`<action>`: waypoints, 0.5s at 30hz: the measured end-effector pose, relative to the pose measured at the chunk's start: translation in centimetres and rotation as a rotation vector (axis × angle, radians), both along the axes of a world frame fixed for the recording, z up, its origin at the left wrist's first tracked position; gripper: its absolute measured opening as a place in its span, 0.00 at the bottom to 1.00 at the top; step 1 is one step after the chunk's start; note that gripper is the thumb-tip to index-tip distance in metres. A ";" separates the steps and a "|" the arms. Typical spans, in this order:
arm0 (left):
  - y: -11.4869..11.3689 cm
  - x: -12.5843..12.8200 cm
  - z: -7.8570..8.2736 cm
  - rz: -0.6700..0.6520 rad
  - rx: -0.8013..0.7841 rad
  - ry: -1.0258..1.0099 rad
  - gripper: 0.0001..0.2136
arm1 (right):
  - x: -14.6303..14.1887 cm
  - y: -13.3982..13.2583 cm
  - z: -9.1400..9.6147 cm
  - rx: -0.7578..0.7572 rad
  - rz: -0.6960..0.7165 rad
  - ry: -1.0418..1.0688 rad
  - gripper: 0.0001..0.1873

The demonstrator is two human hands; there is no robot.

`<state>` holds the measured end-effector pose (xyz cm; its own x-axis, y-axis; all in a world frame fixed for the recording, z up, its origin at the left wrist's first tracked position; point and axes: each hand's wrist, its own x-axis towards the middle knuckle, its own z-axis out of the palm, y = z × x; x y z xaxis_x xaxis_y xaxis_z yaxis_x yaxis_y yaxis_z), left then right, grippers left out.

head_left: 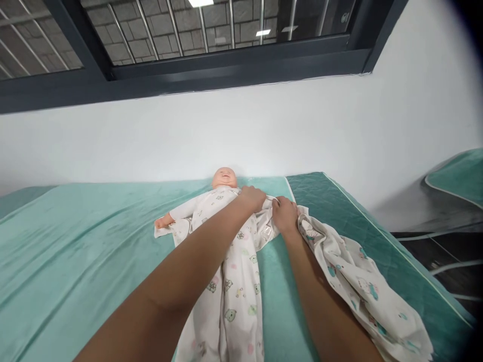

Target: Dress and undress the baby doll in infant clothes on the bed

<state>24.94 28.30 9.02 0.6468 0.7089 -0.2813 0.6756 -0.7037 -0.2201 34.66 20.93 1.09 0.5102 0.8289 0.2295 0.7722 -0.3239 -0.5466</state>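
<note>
A baby doll [211,206] lies on its back in the middle of the frame, head toward the white wall [264,130], on a pale green sheet [83,251] that covers the bed. It wears a white suit printed with small animals. One arm sticks out to the left of the frame, with its bare hand resting on the sheet.

The left hand [252,197] sits just right of the doll's chin, over the shoulder. Its grip is closed, fingers curled down onto the fabric there. The right hand [285,215] is just beside it, a little lower and to the right, and its grip is also closed tight. Both hold the edge of a printed cloth [358,281], and a short white hem runs taut between them. From the right hand the cloth trails down to the lower right of the frame, rumpled, and lies partly on the sheet and partly on a darker green mat [328,201] that joins the sheet on the right. Some of the same cloth shows under the doll's outstretched arm at the left.

A dark-framed window [226,60] fills the top of the frame.
</note>
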 end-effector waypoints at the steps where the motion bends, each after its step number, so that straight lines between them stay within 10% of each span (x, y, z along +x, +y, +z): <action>1: -0.2 0.2 -0.4 -0.013 0.007 -0.005 0.20 | 0.0 0.0 -0.1 -0.003 0.001 0.005 0.19; 15: -0.2 -2.0 1.0 -0.106 0.154 -0.053 0.17 | 0.8 0.3 -0.4 0.115 0.011 0.221 0.20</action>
